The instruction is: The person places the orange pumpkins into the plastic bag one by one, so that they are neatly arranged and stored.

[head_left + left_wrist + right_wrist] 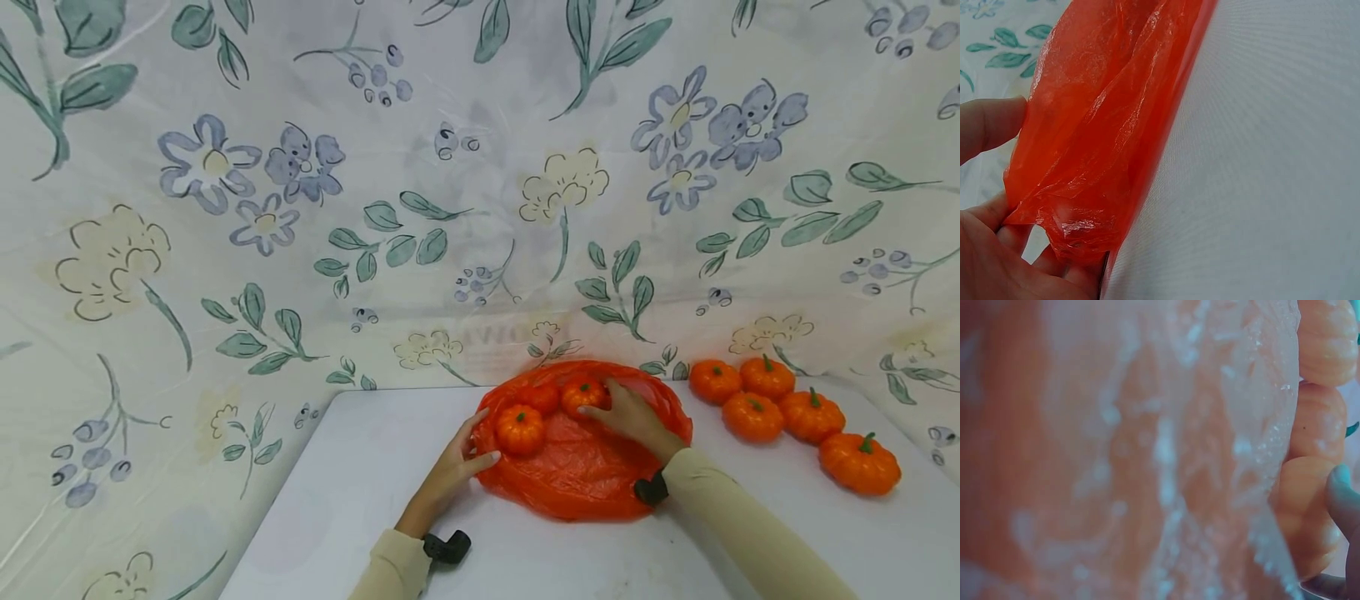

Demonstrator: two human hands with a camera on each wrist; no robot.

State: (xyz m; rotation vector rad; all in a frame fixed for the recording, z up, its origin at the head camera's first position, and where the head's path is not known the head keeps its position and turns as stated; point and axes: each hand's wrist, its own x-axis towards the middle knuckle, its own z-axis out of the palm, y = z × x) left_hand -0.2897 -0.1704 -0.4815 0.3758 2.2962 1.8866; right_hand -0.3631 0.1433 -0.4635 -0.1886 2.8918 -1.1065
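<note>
A red plastic bag [577, 467] lies spread on the white table, with three small orange pumpkins in its mouth. My right hand [630, 412] holds the back pumpkin [583, 395] between thumb and fingers. In the right wrist view, the thumb [1342, 494] lies against that pumpkin [1307, 512], while blurred plastic fills most of the picture. Another pumpkin [521, 429] sits at the bag's left side, and a third [543, 397] is partly hidden behind it. My left hand [453, 467] grips the bag's left edge; the left wrist view shows fingers curled beneath the plastic [1097, 144].
Several more orange pumpkins [813, 415] with green stems stand grouped on the right of the white table [360, 467]. A floral sheet [480, 208] hangs behind the table's back edge. Each wrist carries a dark camera mount [447, 547].
</note>
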